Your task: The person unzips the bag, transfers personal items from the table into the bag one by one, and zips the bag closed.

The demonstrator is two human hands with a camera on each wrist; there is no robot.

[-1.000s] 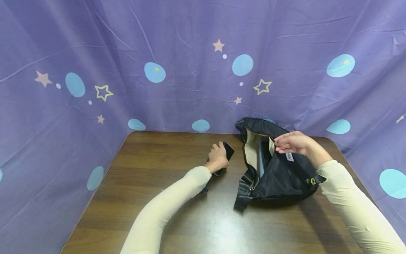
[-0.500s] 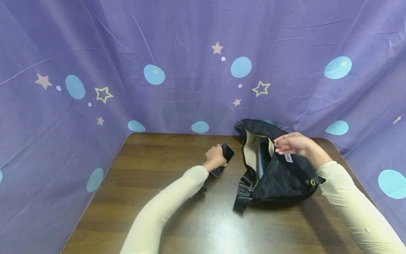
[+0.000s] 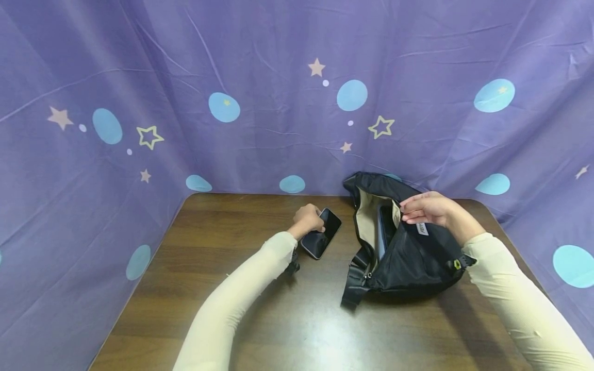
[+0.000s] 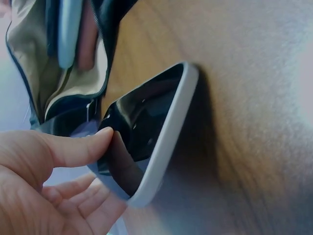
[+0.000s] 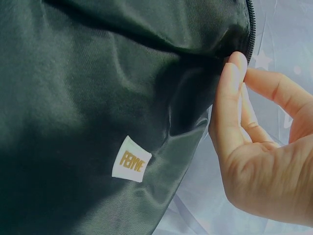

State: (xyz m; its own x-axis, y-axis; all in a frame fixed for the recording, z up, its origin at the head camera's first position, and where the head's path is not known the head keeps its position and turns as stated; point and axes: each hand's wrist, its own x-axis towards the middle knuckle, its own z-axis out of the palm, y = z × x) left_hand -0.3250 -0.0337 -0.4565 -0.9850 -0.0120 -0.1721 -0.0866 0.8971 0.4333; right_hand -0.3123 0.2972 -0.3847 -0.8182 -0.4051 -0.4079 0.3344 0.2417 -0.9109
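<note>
My left hand point(image 3: 308, 219) pinches a smartphone point(image 3: 330, 226) with a black screen. In the left wrist view, the thumb point(image 4: 93, 147) presses the glass while the fingers reach beneath the phone, whose pale side edge point(image 4: 168, 142) faces the camera and casts a shadow on the wood. To the right lies a black fabric bag point(image 3: 417, 263), unzipped, with a beige lining point(image 3: 367, 221). My right hand point(image 3: 429, 210) holds the rim of its opening between thumb and fingers, beside the zipper point(image 5: 252, 29). A white label point(image 5: 131, 159) is sewn on the bag's front.
Inside the bag stand several slim items, among them a light blue one point(image 4: 70, 34) and a pink one point(image 4: 87, 41). The bag's strap point(image 3: 355, 283) hangs onto the brown wooden table point(image 3: 185, 268). A purple patterned curtain point(image 3: 264, 62) borders the table behind and at the sides.
My left hand has slid left across the phone, uncovering more of its screen, while the phone has stayed almost in place. My right hand keeps its hold on the bag's rim.
</note>
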